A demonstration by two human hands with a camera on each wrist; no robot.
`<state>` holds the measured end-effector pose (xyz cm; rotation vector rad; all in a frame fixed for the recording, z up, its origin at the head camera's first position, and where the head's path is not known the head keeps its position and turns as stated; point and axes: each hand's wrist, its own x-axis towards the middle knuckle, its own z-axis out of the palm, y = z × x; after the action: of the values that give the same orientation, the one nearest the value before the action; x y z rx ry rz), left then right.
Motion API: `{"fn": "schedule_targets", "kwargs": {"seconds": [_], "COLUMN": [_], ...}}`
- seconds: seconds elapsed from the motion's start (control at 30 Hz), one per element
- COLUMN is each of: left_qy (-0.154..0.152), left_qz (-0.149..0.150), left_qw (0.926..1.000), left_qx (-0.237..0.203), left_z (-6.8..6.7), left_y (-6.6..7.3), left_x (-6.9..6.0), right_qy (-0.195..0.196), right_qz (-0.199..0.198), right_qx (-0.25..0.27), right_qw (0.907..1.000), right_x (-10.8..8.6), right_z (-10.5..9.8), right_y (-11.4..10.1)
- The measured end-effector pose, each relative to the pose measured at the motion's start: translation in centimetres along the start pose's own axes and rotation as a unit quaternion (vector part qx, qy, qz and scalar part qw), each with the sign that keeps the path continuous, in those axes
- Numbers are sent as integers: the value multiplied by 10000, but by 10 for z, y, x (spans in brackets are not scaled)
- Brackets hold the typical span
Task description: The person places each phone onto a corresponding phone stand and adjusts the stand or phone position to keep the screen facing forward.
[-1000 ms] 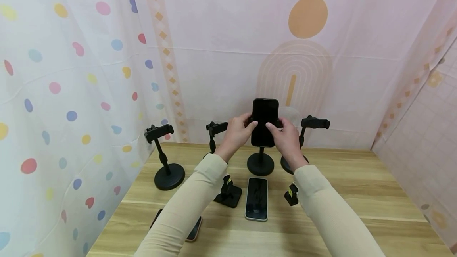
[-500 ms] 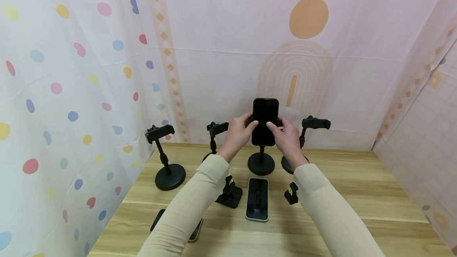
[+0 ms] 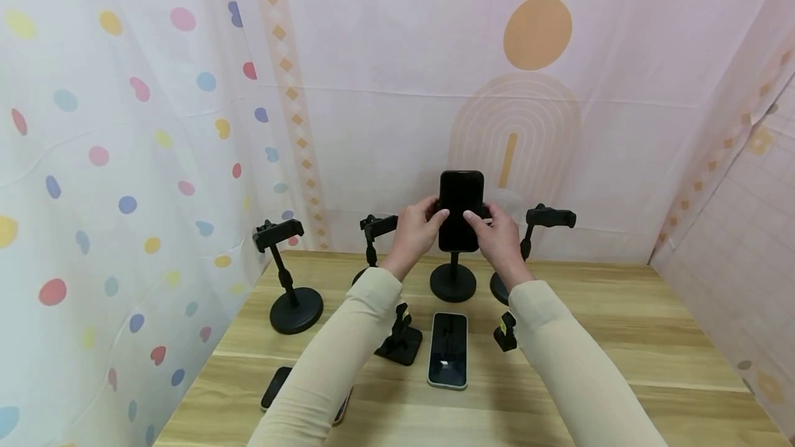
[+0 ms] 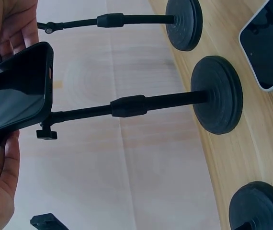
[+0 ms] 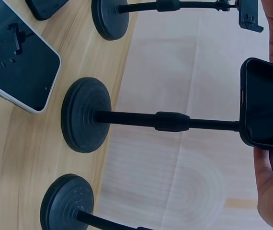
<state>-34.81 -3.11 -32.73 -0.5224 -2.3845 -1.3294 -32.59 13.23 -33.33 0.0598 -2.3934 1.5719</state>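
Note:
A black smartphone [image 3: 461, 195] stands upright at the top of a black phone stand [image 3: 453, 284] near the back of the table. My left hand [image 3: 413, 233] grips its left side, thumb on the screen and fingers curled behind the edge. On the other side my right hand [image 3: 499, 239] holds it the same way. The stand's clamp is hidden behind the phone. In the left wrist view the stand's pole [image 4: 129, 106] runs from the round base to the phone's lower end [image 4: 28, 91]. The right wrist view also shows the phone [image 5: 268, 105] between both hands.
Other black stands with bare clamps stand at the left [image 3: 295, 310], behind my left arm [image 3: 370, 233] and at the right [image 3: 549, 216]. A light-edged phone [image 3: 448, 350] lies in front. Two small black mounts [image 3: 402, 345] [image 3: 506, 333] flank it. My left sleeve partly covers items [image 3: 275, 386].
Both hands keep their grip on the phone with almost no movement. The phone's lower edge sits slightly higher in view, and my left forearm has shifted a little to the right.

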Motion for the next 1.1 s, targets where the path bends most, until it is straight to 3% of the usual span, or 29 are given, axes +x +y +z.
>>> {"fn": "schedule_targets", "kwargs": {"seconds": [0.43,0.67,0.83,1.1], "left_qy": [-251,-337,-253,0], "left_qz": [-258,-620,-766,-667], "left_qw": [9991,9955,9936,9949], "left_qx": [-234,-639,-787,-759], "left_z": [-1,-1,1,4], "left_y": [0,-2,-4,-5], "left_x": [4,4,7,10], "right_qy": [-34,-96,-103,-107], "right_qz": [-176,-279,-110,57], "right_qx": [5,55,93,128], "right_qw": [9998,9995,9998,9998], "right_x": [0,1,4,6], "right_z": [-4,-5,-4,-3], "right_y": [-1,0,-1,-5]}}
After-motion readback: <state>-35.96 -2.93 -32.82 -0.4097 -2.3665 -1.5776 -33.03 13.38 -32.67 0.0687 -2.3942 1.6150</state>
